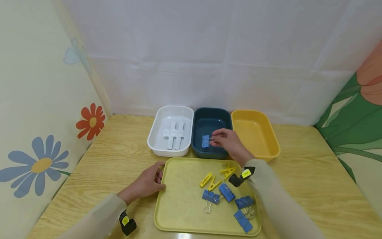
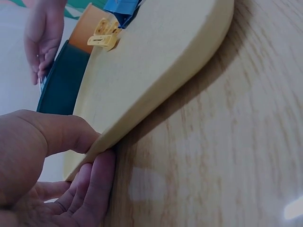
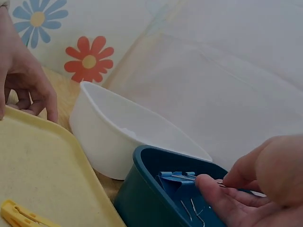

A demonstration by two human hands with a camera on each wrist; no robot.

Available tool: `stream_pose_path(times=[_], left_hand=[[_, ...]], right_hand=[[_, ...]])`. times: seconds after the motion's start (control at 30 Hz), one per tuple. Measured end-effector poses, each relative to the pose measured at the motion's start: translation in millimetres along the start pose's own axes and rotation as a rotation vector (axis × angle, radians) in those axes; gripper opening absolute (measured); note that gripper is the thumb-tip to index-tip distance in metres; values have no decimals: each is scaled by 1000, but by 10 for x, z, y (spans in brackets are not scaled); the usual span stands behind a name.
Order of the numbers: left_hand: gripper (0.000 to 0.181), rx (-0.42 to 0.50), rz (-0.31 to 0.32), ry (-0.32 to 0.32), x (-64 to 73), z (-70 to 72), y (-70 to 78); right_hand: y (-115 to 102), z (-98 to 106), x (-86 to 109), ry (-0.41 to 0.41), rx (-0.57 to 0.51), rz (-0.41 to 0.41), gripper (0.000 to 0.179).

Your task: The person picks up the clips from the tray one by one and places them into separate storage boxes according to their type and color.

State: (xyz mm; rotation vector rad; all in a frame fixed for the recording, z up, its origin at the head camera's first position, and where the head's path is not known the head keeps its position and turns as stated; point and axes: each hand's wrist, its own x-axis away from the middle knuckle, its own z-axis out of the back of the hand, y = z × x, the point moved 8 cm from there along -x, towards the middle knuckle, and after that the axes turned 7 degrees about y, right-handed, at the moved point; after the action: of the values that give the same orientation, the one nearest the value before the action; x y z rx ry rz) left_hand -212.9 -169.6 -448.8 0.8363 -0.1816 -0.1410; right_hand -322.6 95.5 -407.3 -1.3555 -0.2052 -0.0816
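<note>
My right hand pinches a blue binder clip by its wire handles, over the inside of the dark teal bin. In the right wrist view the thumb and fingertips meet on the wire, and more wire shows below in the bin. My left hand grips the left rim of the yellow tray, as the left wrist view shows, with fingers on both sides of the edge. Several blue binder clips and yellow clothespins lie on the tray's right half.
Left of the teal bin stands a white bin holding white clip-like pieces. A yellow-orange bin stands to its right. All three sit in a row behind the tray on the wooden table, against a white cloth backdrop.
</note>
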Motion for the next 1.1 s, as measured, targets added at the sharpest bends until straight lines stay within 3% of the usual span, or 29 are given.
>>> stream_pose_path(times=[0.43, 1.1], left_hand=[[70, 3, 21, 8, -6, -8, -55], [71, 18, 26, 1, -15, 0, -38]], right_hand=[[66, -163, -189, -1, 64, 4, 26], [97, -334, -269, -56, 207, -10, 23]])
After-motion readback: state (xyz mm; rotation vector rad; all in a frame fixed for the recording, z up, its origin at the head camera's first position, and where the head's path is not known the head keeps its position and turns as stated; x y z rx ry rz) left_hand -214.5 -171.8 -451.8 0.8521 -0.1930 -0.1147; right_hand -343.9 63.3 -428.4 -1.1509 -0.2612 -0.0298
